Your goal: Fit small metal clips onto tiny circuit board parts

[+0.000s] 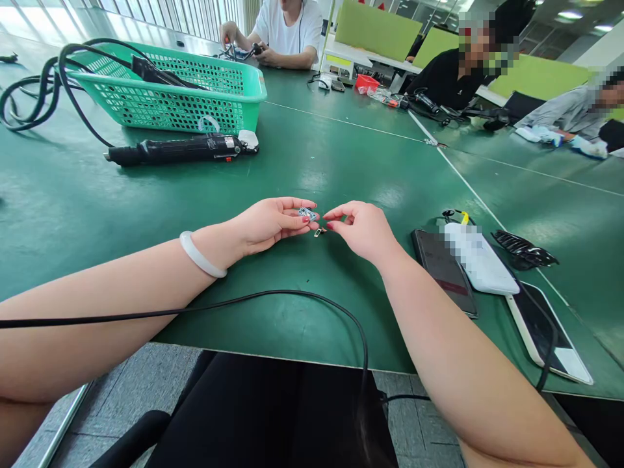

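Note:
My left hand (275, 224), with a pale bangle (202, 255) on its wrist, pinches a small silvery-blue part resembling a circuit board (307, 213) between thumb and fingers. Facing it from the right, my right hand (363, 231) has its thumb and index finger drawn close in a pinch. A tiny gold-coloured piece with a rectangular opening (319, 232) shows just beside the right thumb tip, below the left fingertips. Whether it touches the right fingers, hangs from the board or rests on the table is too small to tell.
A green basket (166, 97) and a black electric screwdriver (180, 149) with a cord stand back left. Several phone-like devices (446, 270) lie at the right. A black cable (273, 292) crosses the green table (273, 325) in front. Other people sit across the table.

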Tool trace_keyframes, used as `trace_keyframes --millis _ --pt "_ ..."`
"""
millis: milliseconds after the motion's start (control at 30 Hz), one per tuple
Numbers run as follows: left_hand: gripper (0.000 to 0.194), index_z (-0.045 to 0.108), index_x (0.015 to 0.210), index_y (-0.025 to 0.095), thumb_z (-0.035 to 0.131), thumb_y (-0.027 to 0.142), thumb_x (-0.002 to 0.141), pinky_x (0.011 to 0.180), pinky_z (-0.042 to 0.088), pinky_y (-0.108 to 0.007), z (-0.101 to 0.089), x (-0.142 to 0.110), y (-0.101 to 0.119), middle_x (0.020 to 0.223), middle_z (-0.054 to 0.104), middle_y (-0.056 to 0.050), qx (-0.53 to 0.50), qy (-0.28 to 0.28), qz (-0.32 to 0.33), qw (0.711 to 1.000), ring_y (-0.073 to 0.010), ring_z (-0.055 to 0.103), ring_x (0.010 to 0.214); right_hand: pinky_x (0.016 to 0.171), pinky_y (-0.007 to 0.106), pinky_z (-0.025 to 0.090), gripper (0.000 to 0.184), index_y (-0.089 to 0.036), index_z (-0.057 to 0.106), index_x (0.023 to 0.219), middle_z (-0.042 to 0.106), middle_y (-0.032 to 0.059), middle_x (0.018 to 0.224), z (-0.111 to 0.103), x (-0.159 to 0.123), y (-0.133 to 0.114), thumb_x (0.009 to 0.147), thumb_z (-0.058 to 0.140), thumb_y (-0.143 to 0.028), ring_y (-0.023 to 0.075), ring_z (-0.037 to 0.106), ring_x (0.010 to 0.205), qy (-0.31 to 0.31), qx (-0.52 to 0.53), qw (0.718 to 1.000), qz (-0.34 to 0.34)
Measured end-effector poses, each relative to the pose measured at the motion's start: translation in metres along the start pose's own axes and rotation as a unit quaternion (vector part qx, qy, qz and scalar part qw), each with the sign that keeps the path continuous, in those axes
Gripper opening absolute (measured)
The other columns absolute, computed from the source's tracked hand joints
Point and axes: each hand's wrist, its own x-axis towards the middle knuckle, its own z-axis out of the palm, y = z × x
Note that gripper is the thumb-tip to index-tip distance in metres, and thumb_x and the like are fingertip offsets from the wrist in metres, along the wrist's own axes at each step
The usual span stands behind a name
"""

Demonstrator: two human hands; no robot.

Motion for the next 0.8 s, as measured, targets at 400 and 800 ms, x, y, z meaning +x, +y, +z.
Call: trace_keyframes --millis 400,800 --pt "0.039 0.062 0.112 0.01 0.06 0.001 0.075 0.093 0.049 -0.033 0.002 -0.003 0.0 0.084 0.067 -0.006 0.043 0.008 -0.011 0.999 -0.0117 0.066 0.079 0.066 0.03 0.039 0.014 -0.022 0.069 0.071 0.064 0.0021 0.081 0.008 0.007 0.011 0.078 0.058 -0.021 0.0143 0.053 0.072 -0.046 -0.115 0.992 -0.024" --pt "0.024 0.069 0.101 0.011 0.055 0.008 0.082 0.077 0.05 -0.026 0.001 -0.002 0.001 0.079 0.067 -0.006 0.07 -0.014 -0.018 0.997 -0.0075 0.059 0.066 0.069 0.028 0.042 0.014 -0.021 0.061 0.074 0.056 0.0003 0.083 0.008 -0.002 -0.004 0.081 0.051 -0.016 0.0123 0.051 0.075 -0.037 0.119 0.979 -0.164"
